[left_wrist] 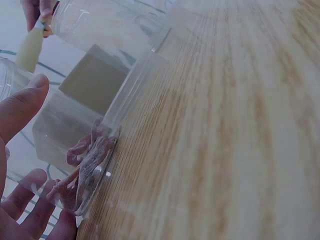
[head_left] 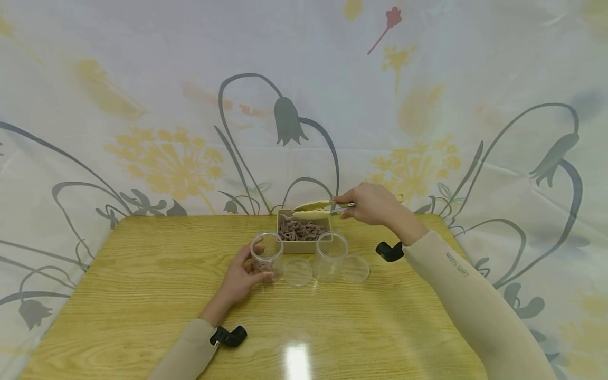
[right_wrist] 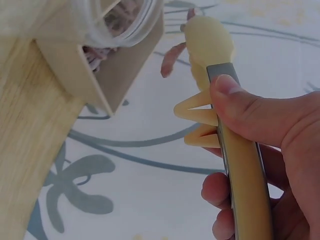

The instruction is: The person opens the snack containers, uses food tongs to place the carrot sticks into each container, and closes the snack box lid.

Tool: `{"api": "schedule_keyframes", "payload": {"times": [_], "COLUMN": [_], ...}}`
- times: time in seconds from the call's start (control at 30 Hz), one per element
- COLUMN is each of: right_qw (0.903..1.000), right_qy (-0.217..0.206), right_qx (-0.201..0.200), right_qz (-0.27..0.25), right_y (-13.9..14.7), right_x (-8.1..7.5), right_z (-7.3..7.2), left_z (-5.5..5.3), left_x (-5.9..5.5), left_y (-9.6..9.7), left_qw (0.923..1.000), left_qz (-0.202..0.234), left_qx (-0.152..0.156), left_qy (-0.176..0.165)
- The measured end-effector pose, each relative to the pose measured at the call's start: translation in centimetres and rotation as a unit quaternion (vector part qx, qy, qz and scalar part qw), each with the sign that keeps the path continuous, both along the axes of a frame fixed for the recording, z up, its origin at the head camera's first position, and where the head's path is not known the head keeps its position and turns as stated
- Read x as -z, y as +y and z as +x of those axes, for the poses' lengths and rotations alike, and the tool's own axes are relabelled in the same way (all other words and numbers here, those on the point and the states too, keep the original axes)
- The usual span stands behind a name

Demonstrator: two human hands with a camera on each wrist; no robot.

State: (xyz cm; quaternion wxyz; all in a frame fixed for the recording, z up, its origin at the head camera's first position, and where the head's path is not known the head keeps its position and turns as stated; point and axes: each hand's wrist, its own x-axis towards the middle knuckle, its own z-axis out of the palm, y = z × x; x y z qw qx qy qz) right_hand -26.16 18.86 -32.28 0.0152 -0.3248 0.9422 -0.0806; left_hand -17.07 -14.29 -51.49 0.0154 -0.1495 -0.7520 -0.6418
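Note:
My left hand [head_left: 242, 277] grips a clear plastic jar [head_left: 269, 253] on the table, thumb on one side and fingers on the other. A few brownish-purple strips [left_wrist: 85, 170] lie at the jar's bottom in the left wrist view. My right hand [head_left: 372, 203] holds yellow tongs [head_left: 313, 207] over a beige box [head_left: 301, 247]. Many of the same strips [head_left: 301, 230] fill the box. At the tong tips in the right wrist view, a strip [right_wrist: 172, 60] hangs down, apparently pinched; how many are held cannot be made out.
A second clear jar [head_left: 331, 258] stands open in front of the box's right side. One clear round lid [head_left: 298, 273] lies between the jars, another lid [head_left: 356, 268] to the right. Behind the wooden table [head_left: 332, 327] hangs a flower-patterned cloth [head_left: 190, 95].

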Motion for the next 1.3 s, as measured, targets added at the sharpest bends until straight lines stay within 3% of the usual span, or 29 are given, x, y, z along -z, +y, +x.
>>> {"api": "schedule_keyframes", "payload": {"times": [0.33, 0.57, 0.67, 1.0, 1.2, 1.3], "right_qw": [0.9967, 0.9914, 0.9894, 0.9799, 0.9776, 0.9778], "right_qy": [0.052, 0.084, 0.090, 0.110, 0.116, 0.117], "right_qx": [-0.063, -0.100, -0.113, -0.146, -0.152, -0.152], "right_qz": [-0.010, 0.007, 0.013, 0.079, 0.089, 0.085], "right_y": [-1.3, -2.4, -2.9, -4.5, -5.1, -5.3], "right_x": [-1.9, -2.4, -2.3, -1.6, -1.3, -1.3], "right_z": [2.4, 3.8, 4.2, 4.8, 4.9, 5.0], "left_z": [0.0, 1.1, 1.3, 1.3, 1.2, 0.7], "left_x": [-0.1, -2.5, -2.9, -2.9, -3.0, -2.1], "left_y": [0.1, 0.4, 0.5, 0.5, 0.5, 0.4], "left_qw": [1.0000, 0.9998, 0.9997, 0.9999, 0.9998, 0.9998], "left_qz": [0.002, 0.010, 0.014, 0.006, 0.005, 0.002], "left_qx": [0.001, 0.011, 0.011, 0.009, 0.012, 0.011], "left_qy": [-0.009, -0.012, -0.017, -0.013, -0.013, -0.014]}}
